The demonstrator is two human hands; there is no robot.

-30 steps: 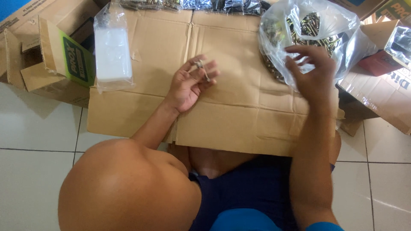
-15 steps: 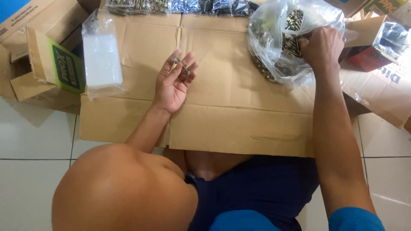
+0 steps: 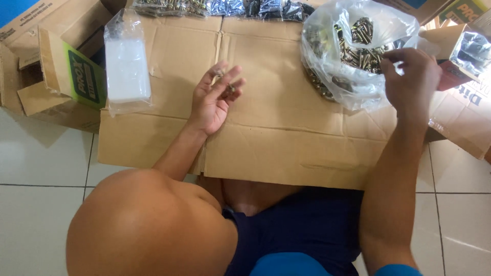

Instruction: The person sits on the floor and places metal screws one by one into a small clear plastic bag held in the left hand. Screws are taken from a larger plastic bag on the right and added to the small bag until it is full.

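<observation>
- The left hand (image 3: 214,99) lies palm up near the middle of the flattened cardboard sheet (image 3: 266,138), fingers loosely curled around a few small metal screws (image 3: 228,86).
- The right hand (image 3: 411,82) is closed on the rim of a clear plastic bag (image 3: 353,51) at the sheet's far right corner; the bag is heaped with screws.
- A small clear bag (image 3: 126,64), whitish inside, lies at the far left edge, well apart from both hands.
- Packed little bags (image 3: 225,7) line the far edge.
- Open cartons (image 3: 48,66) flank the sheet, on a white tiled floor (image 3: 41,204).
</observation>
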